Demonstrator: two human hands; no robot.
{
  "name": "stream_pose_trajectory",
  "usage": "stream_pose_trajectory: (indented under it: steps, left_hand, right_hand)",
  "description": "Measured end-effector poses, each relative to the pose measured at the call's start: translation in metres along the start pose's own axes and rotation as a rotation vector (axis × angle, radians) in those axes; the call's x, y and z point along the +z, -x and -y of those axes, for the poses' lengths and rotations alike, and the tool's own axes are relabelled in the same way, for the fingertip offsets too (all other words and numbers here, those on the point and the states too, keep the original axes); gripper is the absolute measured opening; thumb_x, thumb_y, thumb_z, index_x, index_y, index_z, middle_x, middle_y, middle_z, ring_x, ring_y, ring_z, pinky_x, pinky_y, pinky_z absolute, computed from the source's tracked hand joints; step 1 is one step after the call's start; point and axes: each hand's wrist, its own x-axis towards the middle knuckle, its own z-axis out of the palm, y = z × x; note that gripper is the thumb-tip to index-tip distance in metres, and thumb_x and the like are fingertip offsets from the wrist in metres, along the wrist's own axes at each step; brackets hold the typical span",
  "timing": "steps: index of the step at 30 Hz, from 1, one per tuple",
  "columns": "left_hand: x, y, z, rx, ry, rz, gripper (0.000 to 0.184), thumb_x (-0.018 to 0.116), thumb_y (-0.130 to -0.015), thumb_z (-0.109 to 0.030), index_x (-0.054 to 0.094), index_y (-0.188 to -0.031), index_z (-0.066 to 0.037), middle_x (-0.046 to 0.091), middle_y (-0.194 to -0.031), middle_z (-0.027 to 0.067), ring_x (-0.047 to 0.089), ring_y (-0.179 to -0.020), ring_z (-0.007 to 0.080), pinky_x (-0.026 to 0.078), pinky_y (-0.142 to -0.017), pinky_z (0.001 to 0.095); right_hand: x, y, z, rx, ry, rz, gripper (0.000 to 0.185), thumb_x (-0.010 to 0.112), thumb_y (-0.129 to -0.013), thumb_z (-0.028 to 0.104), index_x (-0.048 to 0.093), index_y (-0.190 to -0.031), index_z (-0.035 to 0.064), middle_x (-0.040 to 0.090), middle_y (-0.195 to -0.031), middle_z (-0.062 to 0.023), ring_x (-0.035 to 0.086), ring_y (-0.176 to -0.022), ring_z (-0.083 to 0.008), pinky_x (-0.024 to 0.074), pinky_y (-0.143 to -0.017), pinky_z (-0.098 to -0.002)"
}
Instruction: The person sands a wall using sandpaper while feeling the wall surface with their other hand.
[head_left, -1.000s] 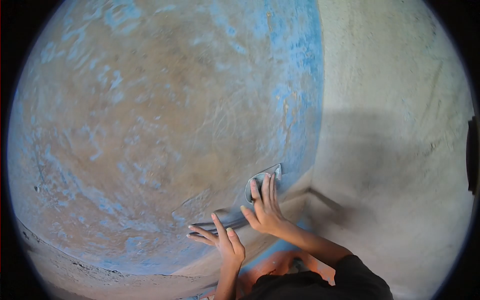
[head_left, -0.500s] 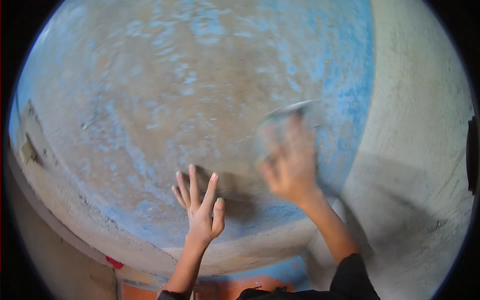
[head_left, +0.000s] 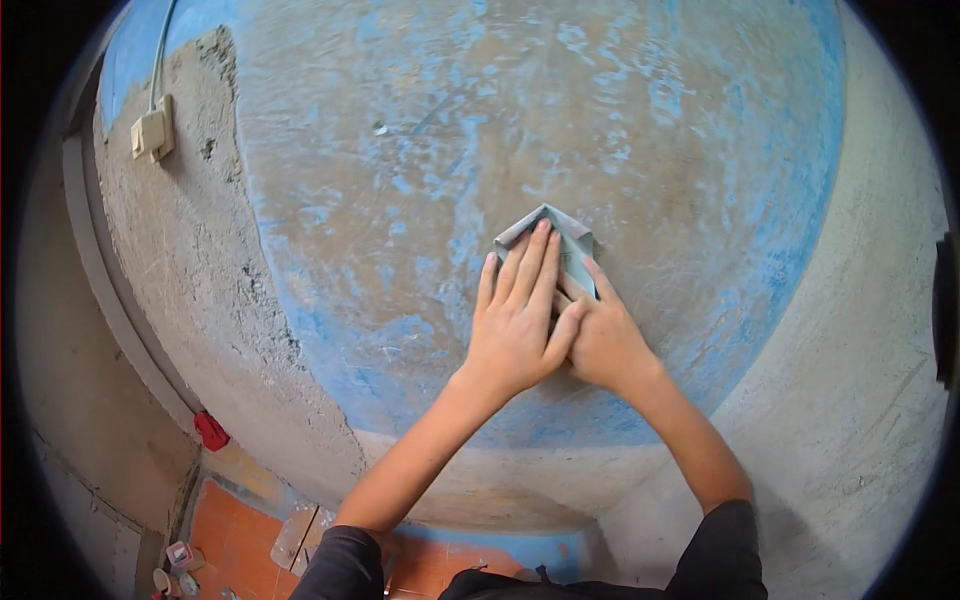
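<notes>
A folded sheet of sandpaper (head_left: 575, 255), grey-green with faint print on its back, lies against the wall (head_left: 430, 200), where blue paint has worn down to grey-brown patches. My left hand (head_left: 515, 325) rests over it with fingers stretched upward and flat, pressing its left side. Close beside, my right hand (head_left: 608, 340) holds the lower right part of the sheet with bent fingers, some of them hidden behind the left thumb. The two hands touch or overlap at the thumbs. What lies under the sheet is hidden.
A switch box (head_left: 150, 135) with a cable is on the rough bare plaster at upper left. A red item (head_left: 211, 430) sits near the left wall's foot. Orange floor (head_left: 235, 535) shows below, with small containers (head_left: 182, 557). Plain grey wall (head_left: 850, 330) adjoins at right.
My left hand has moved up and right from bare wall onto the sandpaper. The right hand, blurred before, is now sharper and lower. The view has shifted left.
</notes>
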Motion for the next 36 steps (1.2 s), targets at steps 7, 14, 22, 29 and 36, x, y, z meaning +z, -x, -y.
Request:
stream_pose_trajectory:
  steps: [7,14,22,29,36]
  left_hand:
    - [0.016,0.003,-0.02,-0.04,-0.108,-0.034,0.096,0.068,-0.082,-0.048,0.029,-0.148,0.008,0.025,-0.155,0.0278,0.026,-0.142,0.042,0.02,-0.113,0.0555]
    - [0.056,-0.012,-0.017,-0.054,-0.109,-0.254,0.096,0.076,-0.079,-0.04,0.025,-0.148,0.004,0.021,-0.154,0.031,0.022,-0.143,0.0443,0.019,-0.111,0.0603]
    - [0.14,0.103,-0.036,-0.526,-0.29,-0.202,0.076,0.06,-0.089,-0.035,0.034,-0.138,0.017,0.023,-0.147,0.0446,0.025,-0.135,0.0602,0.016,-0.111,0.0675]
    - [0.148,0.125,-0.047,-0.652,-0.172,-0.241,0.073,0.054,-0.095,-0.028,0.024,-0.139,0.022,0.016,-0.145,0.049,0.013,-0.139,0.0614,0.011,-0.113,0.0651]
    - [0.147,0.106,-0.041,-0.701,-0.196,-0.423,0.074,0.052,-0.097,-0.022,0.014,-0.146,0.018,0.011,-0.152,0.0417,0.008,-0.143,0.056,0.009,-0.117,0.0587]
  right_hand:
    - [0.03,0.064,0.046,0.173,-0.132,0.069,0.044,0.068,-0.083,0.027,0.064,-0.12,0.0046,0.052,-0.136,-0.0189,0.043,-0.133,-0.0372,0.0325,-0.108,-0.0577]
    - [0.045,0.139,0.031,0.492,-0.102,-0.135,0.044,0.062,-0.088,0.027,0.061,-0.127,0.0074,0.041,-0.148,-0.0235,0.033,-0.141,-0.0417,0.0271,-0.112,-0.0573]
    - [0.031,0.139,-0.037,0.604,-0.08,-0.56,0.042,0.054,-0.093,0.028,0.06,-0.131,0.0093,0.037,-0.152,-0.0225,0.025,-0.145,-0.0439,0.0105,-0.117,-0.0586]
    - [0.065,0.148,-0.025,0.362,0.039,-0.397,0.033,0.048,-0.096,0.03,0.071,-0.114,0.0157,0.052,-0.142,-0.0165,0.033,-0.143,-0.0378,0.008,-0.12,-0.0541]
    - [0.066,0.145,-0.027,0.25,0.029,-0.435,0.03,0.047,-0.096,0.027,0.072,-0.109,0.0183,0.062,-0.134,-0.0079,0.041,-0.138,-0.0355,0.0116,-0.12,-0.051]
